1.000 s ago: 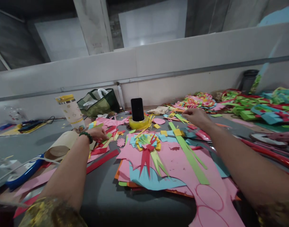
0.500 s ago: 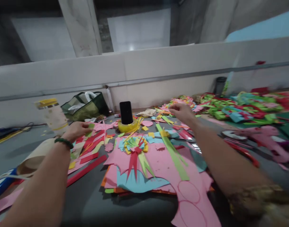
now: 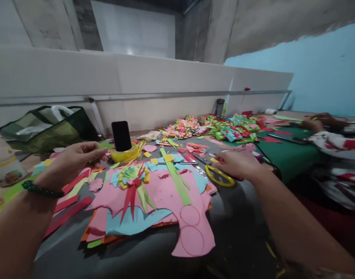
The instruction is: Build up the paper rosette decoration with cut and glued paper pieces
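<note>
My left hand (image 3: 69,159) is raised over the left scraps, with a green bead bracelet on its wrist, and pinches a small green paper piece (image 3: 103,146) between thumb and fingers. My right hand (image 3: 238,164) lies curled on the handles of yellow-handled scissors (image 3: 219,177), whose blades point left across the paper. Between the hands lies a paper flower (image 3: 133,179) of red, green and yellow strips on a pink sheet (image 3: 168,193). A long green strip (image 3: 177,179) crosses that sheet.
A black phone (image 3: 121,135) stands in a yellow tape roll (image 3: 126,155) at the back. A green bag (image 3: 49,130) sits back left, and heaps of paper ornaments (image 3: 230,130) back right. A co-worker's hand (image 3: 314,123) rests by a green mat (image 3: 285,155).
The view has swung right. My right hand came back from the far strips and down onto the scissors. My left hand lifted off the scraps with the green piece.
</note>
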Available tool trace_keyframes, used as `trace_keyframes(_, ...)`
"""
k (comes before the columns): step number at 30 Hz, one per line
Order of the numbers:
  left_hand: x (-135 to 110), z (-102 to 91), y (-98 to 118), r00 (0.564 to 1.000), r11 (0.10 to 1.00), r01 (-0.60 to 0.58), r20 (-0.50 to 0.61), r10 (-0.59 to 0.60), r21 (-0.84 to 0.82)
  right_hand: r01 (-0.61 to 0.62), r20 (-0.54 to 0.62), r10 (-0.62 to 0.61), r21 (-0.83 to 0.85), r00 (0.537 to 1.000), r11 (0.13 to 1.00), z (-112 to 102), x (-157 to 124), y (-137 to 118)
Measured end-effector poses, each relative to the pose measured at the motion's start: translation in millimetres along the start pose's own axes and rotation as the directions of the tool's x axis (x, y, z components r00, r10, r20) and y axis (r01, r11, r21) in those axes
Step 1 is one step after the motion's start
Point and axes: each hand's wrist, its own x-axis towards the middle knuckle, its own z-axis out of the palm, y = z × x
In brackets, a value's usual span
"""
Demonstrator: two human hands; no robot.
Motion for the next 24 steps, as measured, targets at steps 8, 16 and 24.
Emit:
trace_keyframes(8, -21, 47.9, 7, 0.970, 0.997, -0.078, 0.233, 0.070, 0.027, 0.109, -0.121, -0.104, 0.039, 0.987, 0.993, 29, -45, -30)
trace_keyframes(16, -22, 56.9, -4, 0.944, 1.000, 0.013, 0.331, -0.015, 0.007, -0.101, 0.016, 0.103, -0.105, 0.995, 0.989, 47, -15, -4)
trace_keyframes(24, -26, 66.7, -8, 0.910, 0.988, 0.119, 0.408, -0.068, -0.101, -0.209, -0.017, 0.208, -0.042, 0.978, 0.977, 37, 5, 11)
